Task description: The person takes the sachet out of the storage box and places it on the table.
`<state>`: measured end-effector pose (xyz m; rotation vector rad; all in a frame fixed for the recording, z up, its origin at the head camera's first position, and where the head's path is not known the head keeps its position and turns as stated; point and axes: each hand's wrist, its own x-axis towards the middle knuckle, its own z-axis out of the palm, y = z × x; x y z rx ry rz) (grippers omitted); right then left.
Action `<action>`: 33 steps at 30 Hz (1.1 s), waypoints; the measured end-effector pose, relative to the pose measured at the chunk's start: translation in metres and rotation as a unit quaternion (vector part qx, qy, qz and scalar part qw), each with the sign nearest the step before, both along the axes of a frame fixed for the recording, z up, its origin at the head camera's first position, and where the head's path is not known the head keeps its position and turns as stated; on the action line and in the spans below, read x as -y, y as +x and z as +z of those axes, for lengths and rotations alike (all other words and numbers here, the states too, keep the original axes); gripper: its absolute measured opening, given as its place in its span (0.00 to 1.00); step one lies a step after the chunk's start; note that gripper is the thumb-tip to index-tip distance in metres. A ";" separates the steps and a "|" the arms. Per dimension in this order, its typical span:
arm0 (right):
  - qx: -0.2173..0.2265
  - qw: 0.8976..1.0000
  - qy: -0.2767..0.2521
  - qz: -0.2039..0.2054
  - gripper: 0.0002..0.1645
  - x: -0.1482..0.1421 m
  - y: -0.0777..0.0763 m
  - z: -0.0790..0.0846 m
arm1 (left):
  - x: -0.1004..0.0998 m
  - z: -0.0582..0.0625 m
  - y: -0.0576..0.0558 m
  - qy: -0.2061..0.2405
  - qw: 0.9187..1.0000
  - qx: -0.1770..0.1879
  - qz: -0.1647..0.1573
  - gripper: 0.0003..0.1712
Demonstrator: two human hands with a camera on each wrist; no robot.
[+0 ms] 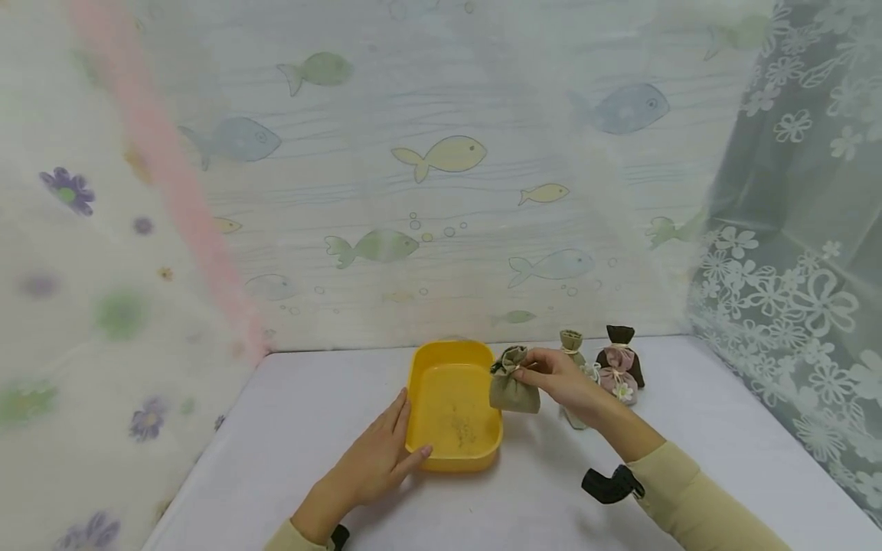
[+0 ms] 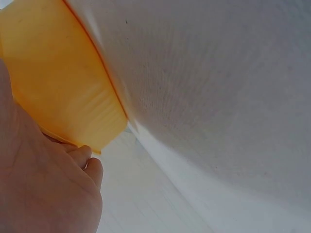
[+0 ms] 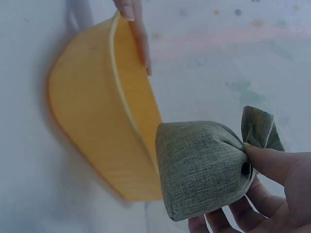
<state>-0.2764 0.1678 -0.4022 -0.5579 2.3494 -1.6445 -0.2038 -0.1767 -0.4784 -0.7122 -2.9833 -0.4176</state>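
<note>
My right hand (image 1: 561,383) pinches a small grey-green cloth pouch (image 1: 514,396) by its tied neck. The pouch hangs upright in the head view, over the right rim of a yellow plastic basin (image 1: 455,464). In the right wrist view, the thumb presses the neck of the pouch (image 3: 199,167) and the other fingers lie beneath. My left hand (image 1: 372,459) rests against the basin's near left corner, fingers extended along the left side and thumb on the front rim. The left wrist view shows the palm (image 2: 43,179) beside the basin wall (image 2: 63,73).
Right of the basin, behind my right arm, stand a light green pouch (image 1: 571,342), a dark brown pouch (image 1: 621,334) and a pink pouch (image 1: 618,369) with a white flower. A white cloth covers the table (image 1: 331,405). Patterned curtains (image 1: 441,191) hang around it.
</note>
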 end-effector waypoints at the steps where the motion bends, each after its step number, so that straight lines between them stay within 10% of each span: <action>1: -0.003 1.000 0.000 0.002 0.13 -0.003 0.001 -0.001 | 0.000 0.000 0.000 -0.001 1.000 -0.001 0.001 0.54; 33: 0.004 1.000 0.013 -0.017 0.15 -0.054 0.039 -0.025 | 0.000 -0.001 -0.002 0.007 1.000 -0.008 0.004 0.52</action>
